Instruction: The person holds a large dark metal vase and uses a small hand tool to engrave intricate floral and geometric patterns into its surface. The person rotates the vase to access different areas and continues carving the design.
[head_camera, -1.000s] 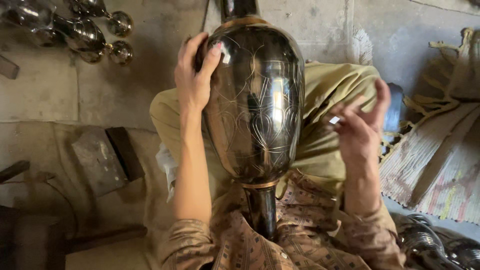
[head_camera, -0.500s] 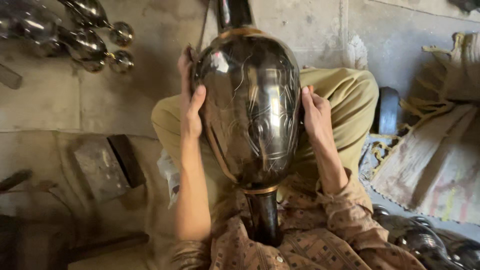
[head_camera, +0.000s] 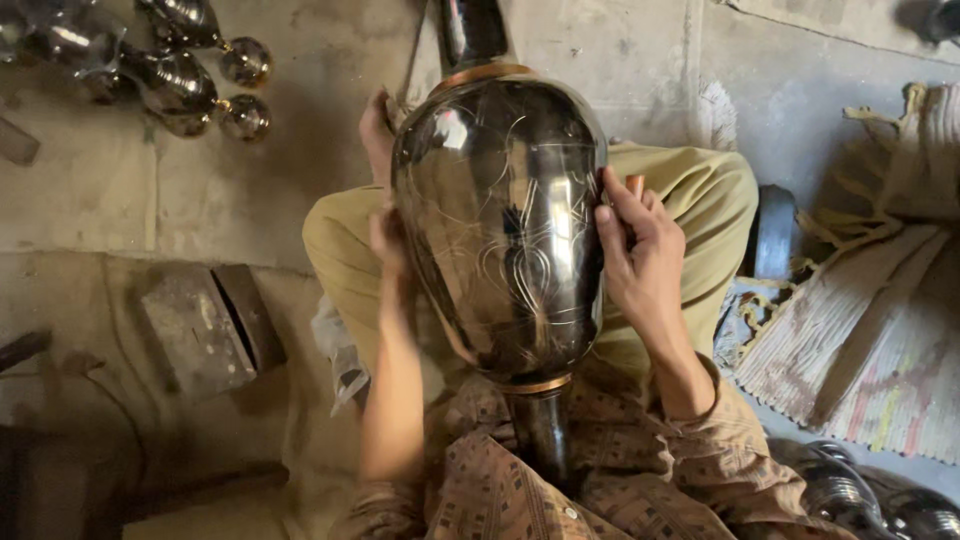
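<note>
A large dark polished metal vase (head_camera: 505, 220) with fine engraved line patterns and copper bands lies across my lap, its narrow neck toward my body. My left hand (head_camera: 383, 180) sits behind the vase's left flank, mostly hidden, fingers pressed to the metal. My right hand (head_camera: 640, 255) is flat against the vase's right side, and a small copper-coloured tool tip (head_camera: 636, 186) pokes out above its fingers. My legs in olive trousers (head_camera: 700, 200) are folded beneath the vase.
Several shiny metal vessels (head_camera: 170, 70) lie on the concrete floor at top left. A dark metal block (head_camera: 205, 325) rests at left. A striped woven mat (head_camera: 860, 340) is at right, more polished metal pieces (head_camera: 860, 495) at bottom right.
My right hand came in from open air to lie flat on the vase's right side. My left hand slid from the upper front round behind the left flank. The vase shifted a little.
</note>
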